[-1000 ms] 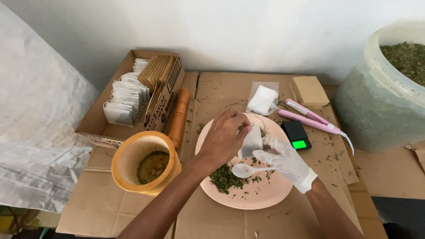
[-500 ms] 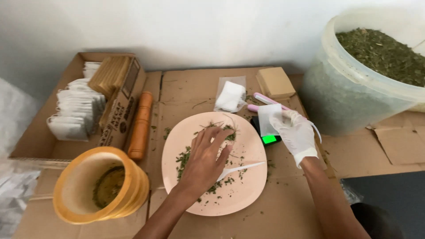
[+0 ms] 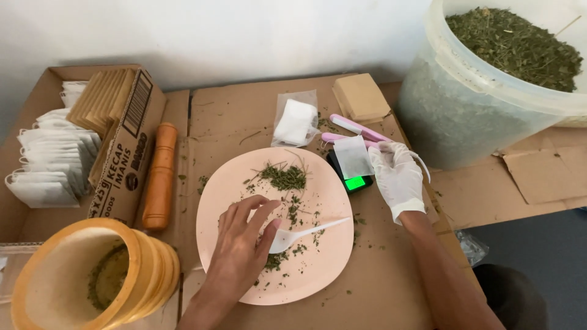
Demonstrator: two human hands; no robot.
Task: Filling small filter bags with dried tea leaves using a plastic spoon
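Far to your right stands a big clear bucket [image 3: 483, 104] full of dry green leaves. On the left sits a cardboard box [image 3: 116, 140] with rows of white bags inside. Near you on the left is a yellow tub [image 3: 73, 281] with a little green at the bottom. In the middle lies a round pink plate [image 3: 244, 201] with green bits spread on it. An orange roller [image 3: 160, 174] lies between the box and the plate.

Your left hand [image 3: 244, 247] is bare. It rests on the plate with the fingers loosely curled, touching the bowl end of a white plastic spoon [image 3: 306, 233]. I cannot tell if it grips the spoon.

Your right hand [image 3: 397, 174] wears a white glove. It holds a small white bag [image 3: 353, 156] over a little black scale [image 3: 354, 177], just right of the plate.
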